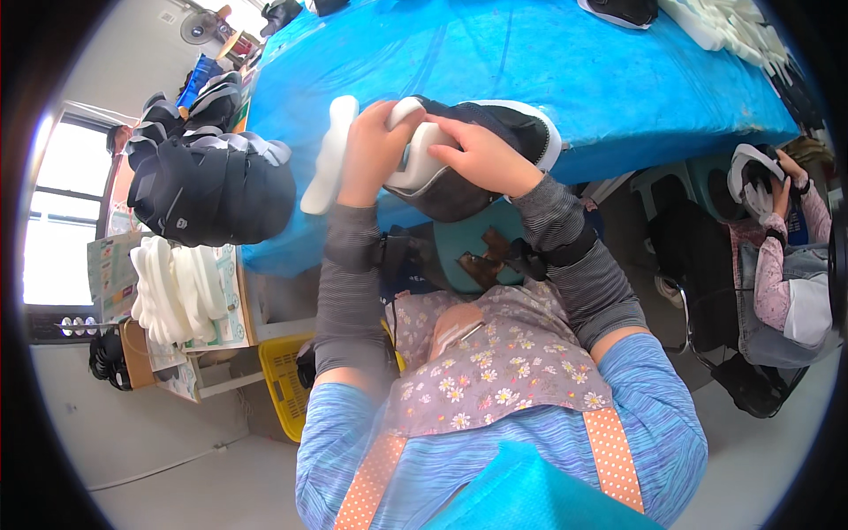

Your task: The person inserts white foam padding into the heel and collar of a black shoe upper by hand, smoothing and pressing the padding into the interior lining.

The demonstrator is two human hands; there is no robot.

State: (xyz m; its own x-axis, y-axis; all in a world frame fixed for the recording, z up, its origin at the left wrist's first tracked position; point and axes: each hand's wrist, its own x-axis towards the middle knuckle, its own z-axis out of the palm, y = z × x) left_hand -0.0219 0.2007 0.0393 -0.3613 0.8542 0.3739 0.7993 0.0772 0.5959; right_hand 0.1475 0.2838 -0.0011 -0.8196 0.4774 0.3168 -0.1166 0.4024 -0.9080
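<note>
At the near edge of the blue-covered table sits a rounded black fabric piece (508, 131) with a white rim, resembling a padded liner; its exact kind is unclear. A curved white foam pad (427, 152) lies partly in its opening. My left hand (373, 148) has its fingers wrapped over the pad's left end. From the other side, my right hand (488, 157) grips the pad between thumb and fingers, its palm resting on the black fabric. Just left of my left hand is another long white foam strip (330, 157), apart from the black piece. My left fingertips are partly hidden.
Stacked black pieces (216, 190) stand at the left, above white foam strips (177, 287) on a shelf. More foam (715, 26) lies at the far right of the blue table (397, 53). A yellow crate (284, 384) is below. A seated co-worker (786, 256) handles a similar piece.
</note>
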